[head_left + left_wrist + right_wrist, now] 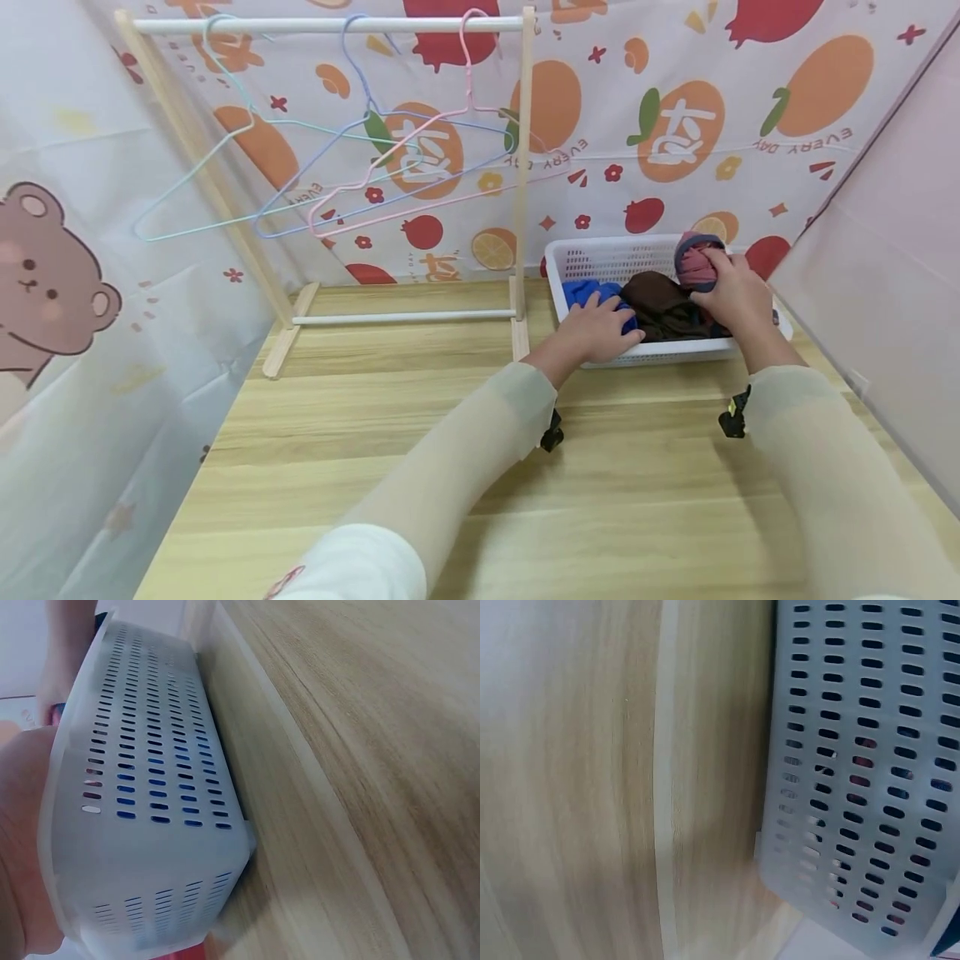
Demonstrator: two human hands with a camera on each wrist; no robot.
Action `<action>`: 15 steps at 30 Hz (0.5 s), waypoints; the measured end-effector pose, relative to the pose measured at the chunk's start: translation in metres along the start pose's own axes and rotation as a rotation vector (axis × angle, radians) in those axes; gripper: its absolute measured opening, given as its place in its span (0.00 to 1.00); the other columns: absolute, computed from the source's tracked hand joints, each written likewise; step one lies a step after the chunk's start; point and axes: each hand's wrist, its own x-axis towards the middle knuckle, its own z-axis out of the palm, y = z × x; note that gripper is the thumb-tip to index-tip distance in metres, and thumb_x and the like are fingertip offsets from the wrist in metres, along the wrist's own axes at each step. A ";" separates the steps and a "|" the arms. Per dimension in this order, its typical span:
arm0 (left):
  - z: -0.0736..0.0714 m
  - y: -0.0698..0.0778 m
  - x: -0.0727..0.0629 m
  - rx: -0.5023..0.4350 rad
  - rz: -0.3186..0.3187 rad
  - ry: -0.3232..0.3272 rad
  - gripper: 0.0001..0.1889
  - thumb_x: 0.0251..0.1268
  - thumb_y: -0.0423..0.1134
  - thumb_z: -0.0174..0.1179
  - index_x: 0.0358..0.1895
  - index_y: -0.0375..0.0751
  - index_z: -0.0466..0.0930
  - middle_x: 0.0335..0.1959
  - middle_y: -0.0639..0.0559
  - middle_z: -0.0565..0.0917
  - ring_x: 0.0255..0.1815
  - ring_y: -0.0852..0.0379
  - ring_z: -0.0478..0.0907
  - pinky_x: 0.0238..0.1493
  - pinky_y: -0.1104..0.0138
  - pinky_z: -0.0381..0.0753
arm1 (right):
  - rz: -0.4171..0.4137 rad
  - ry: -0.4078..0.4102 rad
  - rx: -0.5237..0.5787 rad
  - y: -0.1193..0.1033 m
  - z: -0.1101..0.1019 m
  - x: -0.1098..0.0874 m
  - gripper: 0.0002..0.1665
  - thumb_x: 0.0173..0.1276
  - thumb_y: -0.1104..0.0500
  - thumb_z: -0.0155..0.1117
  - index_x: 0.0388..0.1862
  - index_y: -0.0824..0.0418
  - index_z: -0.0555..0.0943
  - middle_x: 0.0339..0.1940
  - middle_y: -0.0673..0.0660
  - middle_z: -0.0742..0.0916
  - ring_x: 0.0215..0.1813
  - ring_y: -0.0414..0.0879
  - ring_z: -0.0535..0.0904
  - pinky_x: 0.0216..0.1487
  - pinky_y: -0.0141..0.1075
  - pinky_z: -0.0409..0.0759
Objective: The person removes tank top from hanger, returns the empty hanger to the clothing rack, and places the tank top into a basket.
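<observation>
At the far right of the table, a white perforated basket holds folded cloth. My right hand grips a rolled pink cloth with dark edging, raised at the basket's back right. Over the basket's left end, my left hand lies with fingers spread on a blue cloth, its thumb along the front rim. Between the hands is a crumpled dark brown cloth. In the left wrist view part of the left hand shows beside the basket wall; its fingers are hidden there.
Left of the basket stands a wooden rack with a white top bar. On it hang a mint hanger, a blue hanger and a pink hanger. A fruit-print cloth covers the wall behind the wooden table.
</observation>
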 end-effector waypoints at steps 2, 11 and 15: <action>0.000 0.001 -0.001 0.008 -0.003 -0.007 0.34 0.71 0.72 0.27 0.77 0.69 0.52 0.80 0.61 0.49 0.82 0.49 0.39 0.77 0.49 0.50 | 0.018 -0.068 0.009 0.001 0.003 0.002 0.46 0.60 0.50 0.69 0.75 0.53 0.60 0.62 0.77 0.68 0.55 0.77 0.70 0.47 0.70 0.69; 0.002 0.002 -0.002 0.031 -0.010 -0.022 0.34 0.71 0.72 0.27 0.77 0.69 0.53 0.80 0.62 0.50 0.81 0.50 0.42 0.76 0.52 0.53 | 0.039 -0.364 0.038 0.009 0.016 0.008 0.50 0.65 0.48 0.62 0.78 0.63 0.50 0.65 0.85 0.62 0.62 0.79 0.64 0.56 0.69 0.68; 0.001 0.001 -0.002 0.032 -0.026 -0.020 0.34 0.71 0.72 0.28 0.77 0.70 0.53 0.80 0.62 0.50 0.81 0.50 0.42 0.76 0.53 0.54 | 0.012 -0.430 0.059 0.009 0.022 0.012 0.50 0.66 0.46 0.60 0.76 0.68 0.49 0.64 0.86 0.62 0.64 0.79 0.62 0.61 0.68 0.65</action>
